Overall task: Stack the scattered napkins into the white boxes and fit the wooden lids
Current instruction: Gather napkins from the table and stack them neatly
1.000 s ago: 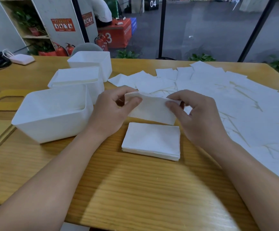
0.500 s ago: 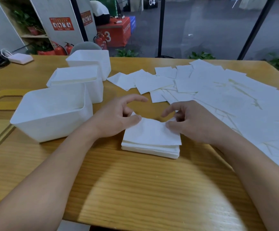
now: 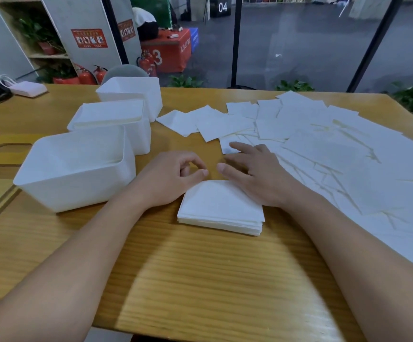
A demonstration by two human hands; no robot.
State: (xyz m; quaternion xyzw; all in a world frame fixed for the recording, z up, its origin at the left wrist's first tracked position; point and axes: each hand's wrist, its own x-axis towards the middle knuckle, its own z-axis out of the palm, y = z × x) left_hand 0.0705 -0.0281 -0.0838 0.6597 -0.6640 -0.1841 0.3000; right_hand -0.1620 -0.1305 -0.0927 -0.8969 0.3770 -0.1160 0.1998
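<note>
I see the napkin now lies on the stack (image 3: 221, 206), released; right hand (image 3: 257, 176) reaches toward loose napkins (image 3: 324, 149), left hand (image 3: 173, 178) empty.

A wooden table (image 3: 200, 280) fills the foreground. At its far left lies a small pink pouch (image 3: 29, 88). Beyond stand red fire extinguishers (image 3: 87, 75), a red box (image 3: 168, 53) and green plants (image 3: 294, 85).
</note>
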